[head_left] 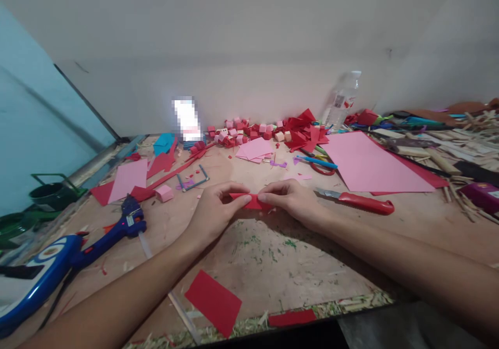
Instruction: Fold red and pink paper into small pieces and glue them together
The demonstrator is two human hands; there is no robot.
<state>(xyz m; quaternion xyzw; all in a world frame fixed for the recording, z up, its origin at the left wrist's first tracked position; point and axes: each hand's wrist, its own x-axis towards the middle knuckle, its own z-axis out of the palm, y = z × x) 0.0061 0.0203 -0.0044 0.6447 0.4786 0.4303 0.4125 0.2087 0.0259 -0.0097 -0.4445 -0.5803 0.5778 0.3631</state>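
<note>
Working at a cluttered desk [273, 271], a person's left hand [218, 204] and right hand [293, 199] are pinching a small piece of red paper [254, 203] near the center, each grip holding one end. A red-handled knife [360, 203] is lying beyond the right forearm, while a blue glue gun [131, 222] is resting to the left.

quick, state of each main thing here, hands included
Left hand, pinching the small red paper
Right hand, pinching its other end
Small red paper, seemingly folded
Red-handled knife, lying down, blade exposed
Glue gun, resting on the table, small light lit
Bottle, capped, contents unclear
Phone, propped up, screen bright
Large pink sheet, flat, unfolded
</note>
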